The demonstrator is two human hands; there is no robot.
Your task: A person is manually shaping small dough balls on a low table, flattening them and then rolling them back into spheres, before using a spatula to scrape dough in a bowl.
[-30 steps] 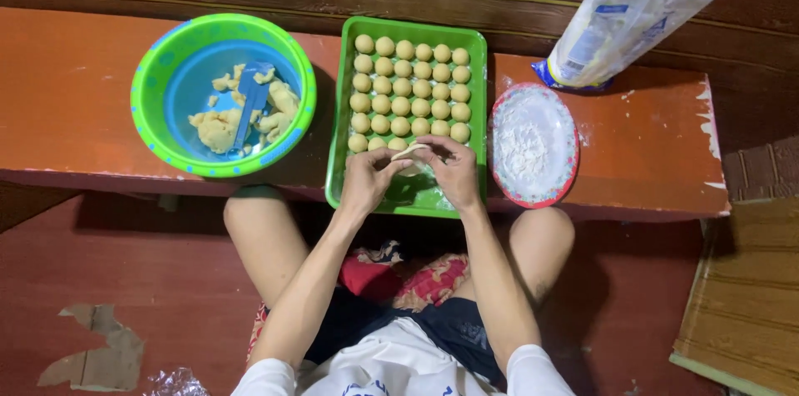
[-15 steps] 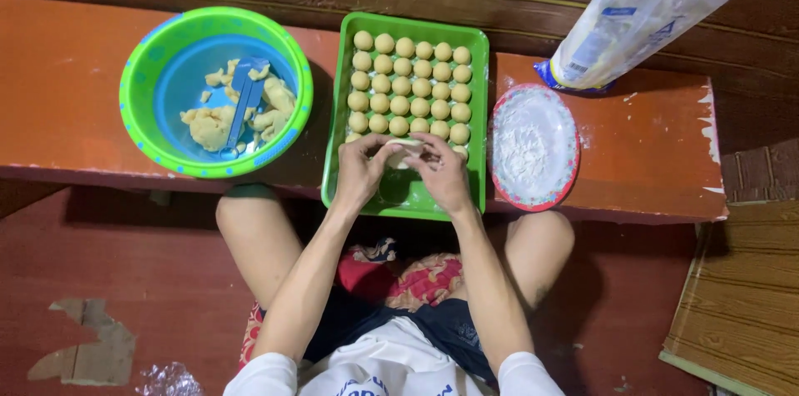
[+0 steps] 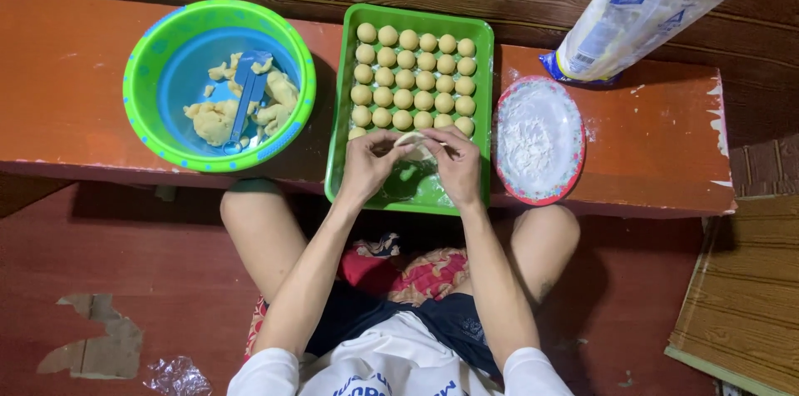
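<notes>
Little has shifted — my left hand (image 3: 369, 164) and right hand (image 3: 455, 164) still pinch the dough piece (image 3: 414, 143) together over the green tray (image 3: 478, 113), beside the rows of dough balls (image 3: 414, 77).

Flour plate (image 3: 539, 142), bag (image 3: 637, 17), bowl w/ dough (image 3: 218, 84)

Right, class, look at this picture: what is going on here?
A person sits at a low red bench and holds a small piece of pale dough between the left hand and the right hand, over the near end of a green tray. Rows of dough balls fill the tray's far part. A green and blue bowl with more dough and a blue scraper stands to the left, a plate of flour and a bag to the right.
</notes>
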